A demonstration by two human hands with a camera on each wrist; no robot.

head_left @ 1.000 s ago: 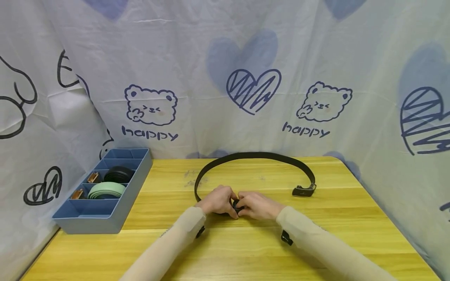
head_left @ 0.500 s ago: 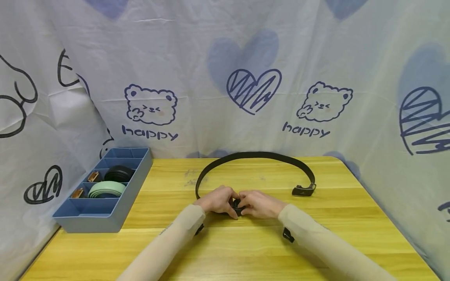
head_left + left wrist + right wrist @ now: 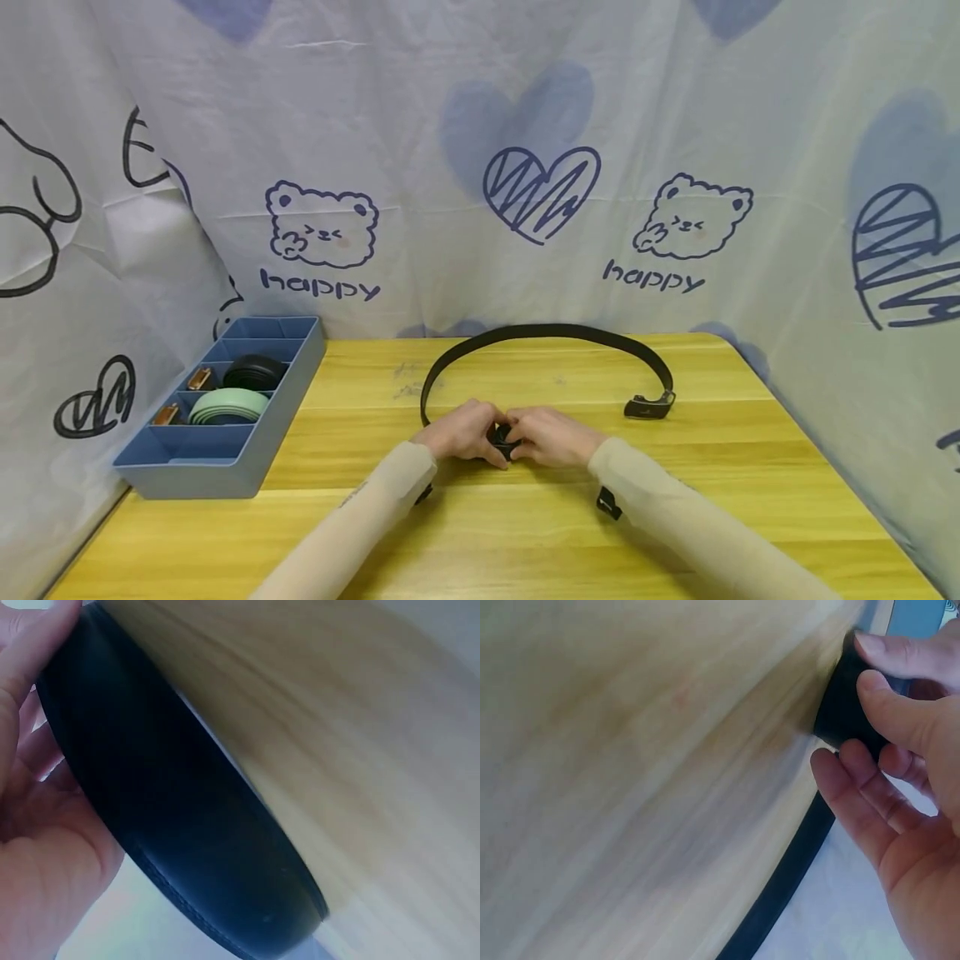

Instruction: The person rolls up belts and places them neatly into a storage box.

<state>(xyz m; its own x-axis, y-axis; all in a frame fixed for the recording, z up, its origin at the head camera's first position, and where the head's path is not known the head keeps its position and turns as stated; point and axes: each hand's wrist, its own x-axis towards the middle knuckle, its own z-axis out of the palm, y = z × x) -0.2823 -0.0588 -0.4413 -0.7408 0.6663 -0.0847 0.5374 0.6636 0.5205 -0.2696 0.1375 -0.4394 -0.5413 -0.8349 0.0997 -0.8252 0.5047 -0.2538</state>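
Observation:
A black leather belt stands on its edge on the table, curving in a wide arc. Its buckle lies at the right end. The other end is a small coil between both hands. My left hand grips this coil from the left, its thumb toward the near side. From the right, my right hand pinches the same coil with thumb and fingers. In the left wrist view a broad stretch of belt runs out from the hand. The right wrist view shows the rolled end at the fingertips.
A blue-grey divided box stands at the left of the wooden table. It holds a black rolled belt, a green rolled belt and two gold-coloured buckles. A printed cloth hangs behind and at both sides.
The left side of the belt's arc has drawn slightly to the right, toward the hands. Both hands keep their place with small finger movements at the coil. The buckle end stays put.

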